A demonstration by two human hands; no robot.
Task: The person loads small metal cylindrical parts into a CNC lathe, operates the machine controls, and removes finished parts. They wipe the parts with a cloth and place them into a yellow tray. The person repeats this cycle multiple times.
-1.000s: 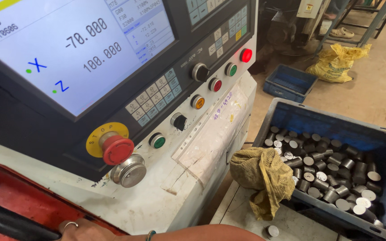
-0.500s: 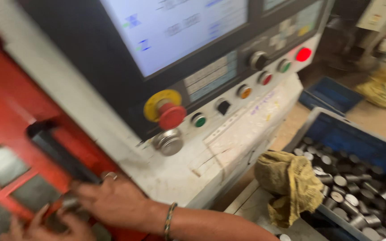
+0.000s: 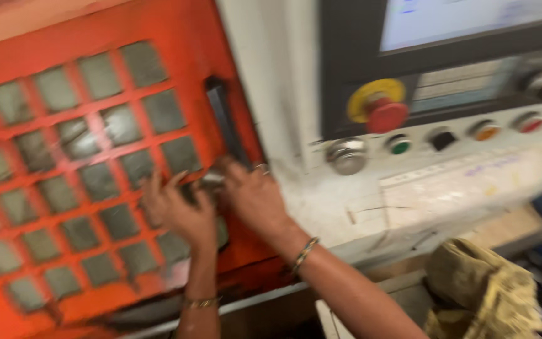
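Door handle [image 3: 226, 122] of orange grated machine door [image 3: 83, 176]: left hand [image 3: 177, 210] and right hand [image 3: 252, 196] at its lower end, fingers curled; blur hides grip. Door appears shut.

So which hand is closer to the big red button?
The right hand. It rests on the red door's edge below the black handle, nearer the red button. The left hand lies farther left on the grid.

View swung left: red door [image 3: 95, 169] with grid windows now fills frame, bin of metal parts gone off right edge. Left hand [image 3: 177, 210] newly in shot, up beside right hand [image 3: 252, 194]. Both now at bottom of black door handle [image 3: 224, 122], higher than half second ago. Yellow rag [image 3: 481, 295] shoved to bottom right corner.
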